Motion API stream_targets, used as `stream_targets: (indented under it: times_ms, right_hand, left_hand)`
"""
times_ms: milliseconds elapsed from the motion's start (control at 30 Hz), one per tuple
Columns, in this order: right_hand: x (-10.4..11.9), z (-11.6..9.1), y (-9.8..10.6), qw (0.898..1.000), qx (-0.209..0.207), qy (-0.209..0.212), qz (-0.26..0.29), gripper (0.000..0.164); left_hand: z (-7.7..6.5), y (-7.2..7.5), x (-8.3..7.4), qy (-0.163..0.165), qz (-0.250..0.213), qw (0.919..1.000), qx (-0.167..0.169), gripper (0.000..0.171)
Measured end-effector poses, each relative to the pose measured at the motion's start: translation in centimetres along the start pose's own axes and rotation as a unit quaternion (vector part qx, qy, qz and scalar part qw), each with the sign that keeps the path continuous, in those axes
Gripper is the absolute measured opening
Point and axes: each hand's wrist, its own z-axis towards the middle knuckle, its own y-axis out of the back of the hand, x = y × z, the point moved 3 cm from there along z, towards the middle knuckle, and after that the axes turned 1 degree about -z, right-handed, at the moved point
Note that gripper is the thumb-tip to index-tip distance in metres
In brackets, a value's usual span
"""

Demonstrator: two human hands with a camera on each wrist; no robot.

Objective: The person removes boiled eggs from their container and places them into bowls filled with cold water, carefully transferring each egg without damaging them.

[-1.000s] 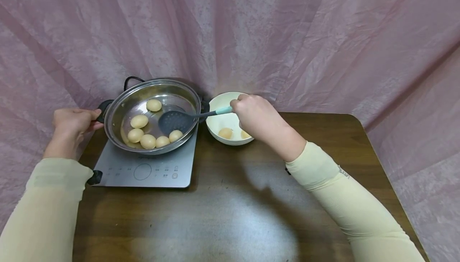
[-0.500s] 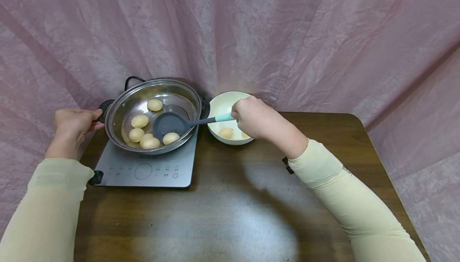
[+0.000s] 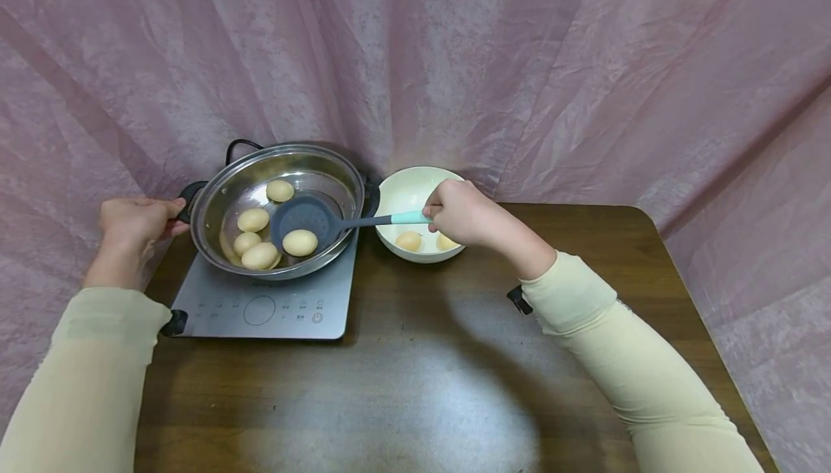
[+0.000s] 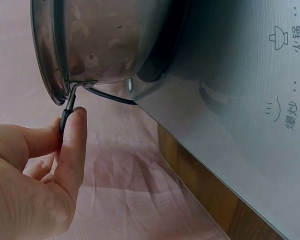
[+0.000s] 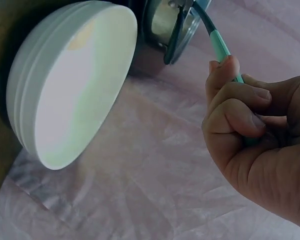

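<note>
My left hand [image 3: 134,224] pinches the black side handle [image 4: 65,120] of a steel pot [image 3: 217,239], thumb and fingers on opposite faces. In my right hand [image 3: 469,213] is the mint handle [image 5: 220,46] of a dark grey slotted spoon [image 3: 305,215], its fingers curled round the grip. The spoon's head is low inside the pot, with one pale egg [image 3: 300,243] lying on or against its near edge. Several other eggs [image 3: 253,220] lie in the pot left of the spoon. A white bowl [image 3: 415,183] with two eggs visible stands right of the pot, partly behind my right hand.
The pot sits on a silver induction cooker [image 3: 273,318] with touch controls. A wooden table [image 3: 415,357] carries the cooker and the bowl. Pink curtain [image 3: 415,47] hangs behind and at both sides. A black cable [image 3: 240,143] rises behind the pot.
The spoon's head has shifted left and toward the near side, and one egg is now at its edge. Near eggs have bunched leftward. My left hand stays on the handle.
</note>
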Motion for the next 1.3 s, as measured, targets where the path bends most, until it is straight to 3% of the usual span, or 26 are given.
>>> stream_targets:
  times_ms: [433,800,1300]
  right_hand:
    - [-0.7,-0.2,0.8,0.998,-0.034,-0.027,0.047,0.020]
    - [-0.9,-0.3,0.9,0.997,-0.053,-0.027,0.041,0.021]
    - [-1.2,-0.3,0.6,0.997,-0.056,-0.033,0.048,0.020]
  left_hand:
    - [-0.2,-0.1,0.0,0.005,-0.007,1.0000,-0.003,0.027]
    - [-0.2,-0.1,0.1,-0.010,0.010,0.9999,-0.002,0.029]
    - [0.0,-0.1,0.1,0.000,-0.001,1.0000,-0.010,0.026]
